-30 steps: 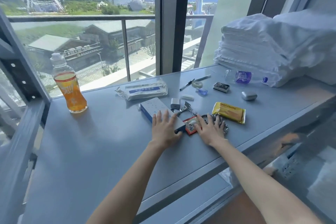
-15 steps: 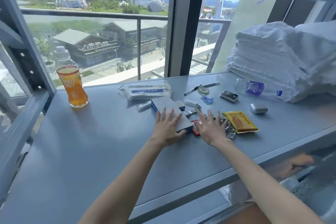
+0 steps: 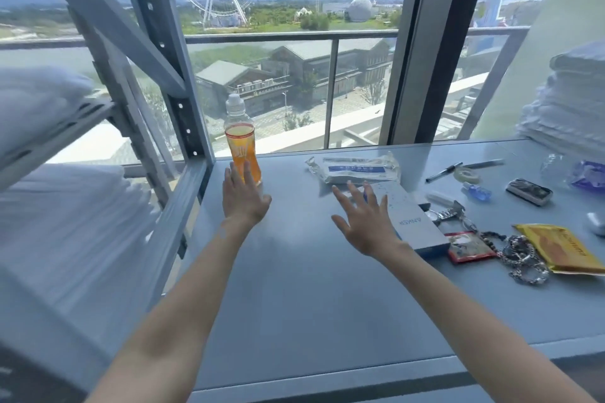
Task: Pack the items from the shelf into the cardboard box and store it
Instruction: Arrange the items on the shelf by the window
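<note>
- On the grey shelf (image 3: 311, 288), in the head view, an orange drink bottle (image 3: 240, 147) stands at the back left.
- The left hand (image 3: 244, 198) reaches up to the bottle with straight fingers, gripping nothing.
- The right hand (image 3: 366, 222) is spread wide over the blue and white box (image 3: 412, 222), fingers apart.
- A white packet (image 3: 355, 168) lies behind the box, and a yellow packet (image 3: 556, 252) and a chain (image 3: 520, 258) lie to its right.

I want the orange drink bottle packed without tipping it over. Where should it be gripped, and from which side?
Wrap the left hand around the narrower middle of the orange drink bottle, coming from the near side. It stands upright, with the rack post close on its left and the window behind, so the front is probably the freest approach. That hand is open right in front of it.
</note>
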Tool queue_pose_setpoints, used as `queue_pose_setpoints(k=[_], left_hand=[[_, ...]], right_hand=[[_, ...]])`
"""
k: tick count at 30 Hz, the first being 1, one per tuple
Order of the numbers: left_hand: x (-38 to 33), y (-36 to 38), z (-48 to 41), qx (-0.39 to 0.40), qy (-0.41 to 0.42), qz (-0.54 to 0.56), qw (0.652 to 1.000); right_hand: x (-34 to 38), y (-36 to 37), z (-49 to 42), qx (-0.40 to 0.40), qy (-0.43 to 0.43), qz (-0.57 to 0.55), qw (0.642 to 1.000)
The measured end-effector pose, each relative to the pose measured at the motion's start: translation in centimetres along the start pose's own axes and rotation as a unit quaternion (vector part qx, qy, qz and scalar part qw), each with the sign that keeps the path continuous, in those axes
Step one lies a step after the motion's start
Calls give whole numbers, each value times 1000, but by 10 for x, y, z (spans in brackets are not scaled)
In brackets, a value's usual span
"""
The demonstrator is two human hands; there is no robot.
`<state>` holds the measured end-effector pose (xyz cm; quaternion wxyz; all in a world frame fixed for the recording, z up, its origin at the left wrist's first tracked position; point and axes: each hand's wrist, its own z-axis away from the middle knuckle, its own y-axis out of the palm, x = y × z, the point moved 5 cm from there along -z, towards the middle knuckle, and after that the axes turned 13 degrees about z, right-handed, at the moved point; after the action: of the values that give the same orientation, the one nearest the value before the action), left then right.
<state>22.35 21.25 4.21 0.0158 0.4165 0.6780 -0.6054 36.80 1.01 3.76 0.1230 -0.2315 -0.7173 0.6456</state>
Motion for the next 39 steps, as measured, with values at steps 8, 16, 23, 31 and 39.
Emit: queue_pose_setpoints(k=[8, 16, 23, 31, 39], left_hand=[[11, -26, -50, -9, -46, 99, 994], [17, -29, -88, -90, -224, 352, 905], [4, -37, -123, -109, -198, 345, 911], [-51, -33, -109, -75, -57, 115, 989], [-134, 1, -66, -28, 92, 78, 992]], right_hand=[[19, -5, -12, -7, -5, -3, 1000], [-5, -5, -6, -20, 15, -6, 1000], [-36, 2, 6, -14, 40, 9, 999], [-63, 16, 13, 17, 57, 23, 998], [-75, 36, 30, 92, 64, 32, 993]])
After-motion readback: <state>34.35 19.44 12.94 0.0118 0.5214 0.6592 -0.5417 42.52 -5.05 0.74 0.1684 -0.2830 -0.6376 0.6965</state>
